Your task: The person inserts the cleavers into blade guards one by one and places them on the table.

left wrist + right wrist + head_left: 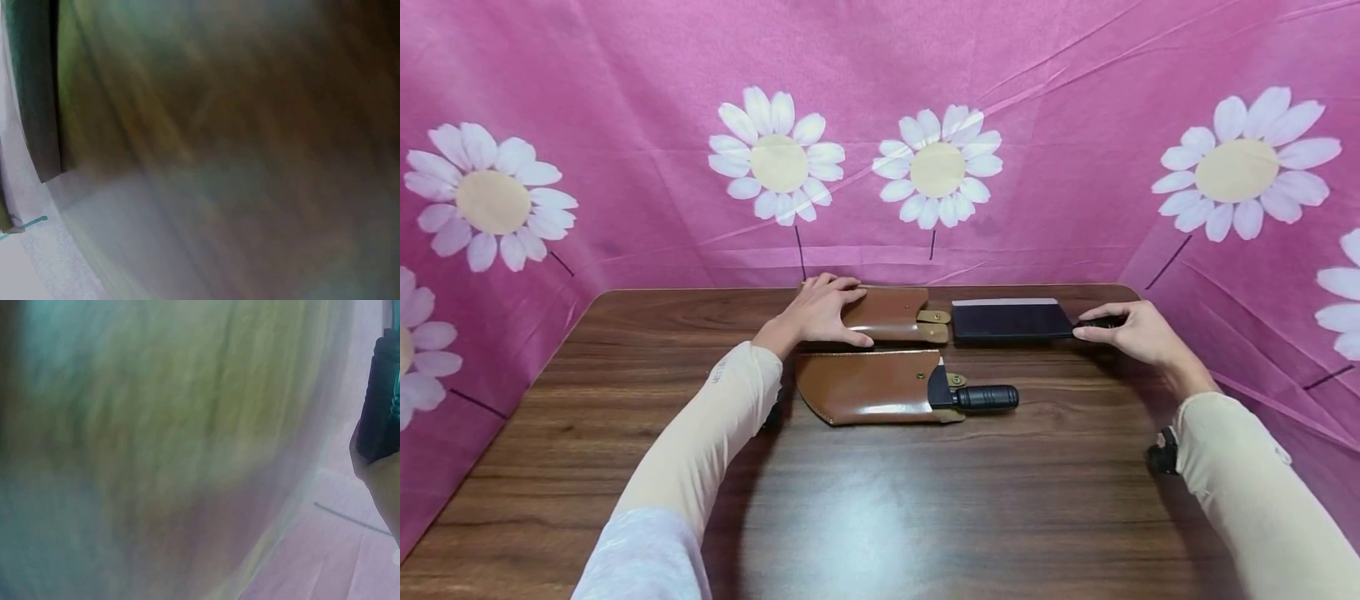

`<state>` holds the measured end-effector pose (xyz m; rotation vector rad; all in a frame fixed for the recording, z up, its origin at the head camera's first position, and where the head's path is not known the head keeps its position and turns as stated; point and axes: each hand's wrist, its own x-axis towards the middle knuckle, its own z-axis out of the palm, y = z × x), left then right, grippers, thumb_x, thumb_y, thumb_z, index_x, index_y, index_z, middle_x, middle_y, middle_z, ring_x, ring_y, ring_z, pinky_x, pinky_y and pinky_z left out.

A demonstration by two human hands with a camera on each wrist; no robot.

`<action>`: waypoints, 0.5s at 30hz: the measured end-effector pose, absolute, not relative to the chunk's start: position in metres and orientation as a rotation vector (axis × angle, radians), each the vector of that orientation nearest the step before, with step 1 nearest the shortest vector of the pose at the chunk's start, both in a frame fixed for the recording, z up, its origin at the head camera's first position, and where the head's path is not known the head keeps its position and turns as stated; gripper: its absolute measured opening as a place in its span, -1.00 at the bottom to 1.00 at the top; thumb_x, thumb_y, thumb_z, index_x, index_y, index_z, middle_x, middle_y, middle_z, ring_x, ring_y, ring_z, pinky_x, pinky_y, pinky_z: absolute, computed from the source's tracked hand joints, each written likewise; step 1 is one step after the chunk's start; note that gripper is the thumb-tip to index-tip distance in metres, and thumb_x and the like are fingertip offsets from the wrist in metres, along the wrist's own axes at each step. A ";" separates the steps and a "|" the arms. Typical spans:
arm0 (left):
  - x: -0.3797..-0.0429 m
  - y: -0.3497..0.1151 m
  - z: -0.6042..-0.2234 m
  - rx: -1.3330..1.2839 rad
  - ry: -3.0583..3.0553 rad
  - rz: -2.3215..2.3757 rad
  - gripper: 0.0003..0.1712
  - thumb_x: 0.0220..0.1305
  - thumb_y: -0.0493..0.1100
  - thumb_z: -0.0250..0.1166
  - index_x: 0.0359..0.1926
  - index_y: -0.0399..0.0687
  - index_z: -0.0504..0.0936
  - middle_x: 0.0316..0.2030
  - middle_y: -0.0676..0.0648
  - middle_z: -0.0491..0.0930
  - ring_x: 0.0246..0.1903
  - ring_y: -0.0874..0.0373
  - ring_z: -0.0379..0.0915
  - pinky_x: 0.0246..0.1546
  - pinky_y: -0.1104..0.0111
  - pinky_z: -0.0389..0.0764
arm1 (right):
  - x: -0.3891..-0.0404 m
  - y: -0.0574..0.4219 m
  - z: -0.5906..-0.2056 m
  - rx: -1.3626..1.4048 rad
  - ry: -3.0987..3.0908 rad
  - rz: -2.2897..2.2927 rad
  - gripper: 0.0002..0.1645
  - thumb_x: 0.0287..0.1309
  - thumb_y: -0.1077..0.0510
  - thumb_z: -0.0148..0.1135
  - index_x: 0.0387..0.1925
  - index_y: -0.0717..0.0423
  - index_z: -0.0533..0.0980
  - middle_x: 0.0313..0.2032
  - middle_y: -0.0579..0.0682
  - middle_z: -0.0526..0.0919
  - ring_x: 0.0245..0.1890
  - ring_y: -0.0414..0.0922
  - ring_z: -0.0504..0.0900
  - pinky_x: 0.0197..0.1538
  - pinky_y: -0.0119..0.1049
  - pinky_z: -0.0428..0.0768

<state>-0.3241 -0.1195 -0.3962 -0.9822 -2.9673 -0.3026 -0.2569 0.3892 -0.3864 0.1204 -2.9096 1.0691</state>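
From where I stand, the right hand has its grip clamped on the cleaver, thumb and fingers pinching the black handle, so the dark blade reaches out leftward from the fingertips near the table's far edge. The blade's squared end sits just beside the tan straps at the open end of the rear sheath; whether they touch I can't tell. Over that brown sheath lies the left hand, its grip apart, the fingers spread across the top and the thumb out along the near side. Closer to me on the table is the front sheath, with a second knife tucked in and its black handle poking out to the right. Only the head view takes in both sheaths whole and the blade; the right wrist view shows the ridged handle more closely at its edge, while the left wrist view is mostly blurred wood with a dark strip I can't identify.
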 end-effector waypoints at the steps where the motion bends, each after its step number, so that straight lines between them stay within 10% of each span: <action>1: -0.324 -0.120 -0.396 -0.984 -2.955 -0.299 0.21 -0.12 0.58 0.38 0.46 0.00 0.43 0.46 -0.11 0.28 0.35 -0.13 0.14 0.25 -0.06 0.17 | -0.257 0.387 -0.385 0.123 -2.896 1.082 -0.43 0.04 -0.12 0.57 -0.05 0.21 0.73 -0.09 -0.07 0.73 -0.08 -0.37 0.47 -0.12 -0.62 0.37; 15: -0.312 -0.127 -0.389 -0.968 -2.886 -0.316 0.21 -0.13 0.60 0.35 0.45 0.02 0.44 0.44 -0.12 0.31 0.33 -0.13 0.15 0.25 -0.06 0.16 | -0.250 0.365 -0.378 0.214 -2.801 1.119 -0.51 0.04 0.02 0.60 -0.08 0.25 0.73 -0.18 -0.05 0.76 -0.23 -0.41 0.53 -0.20 -0.59 0.43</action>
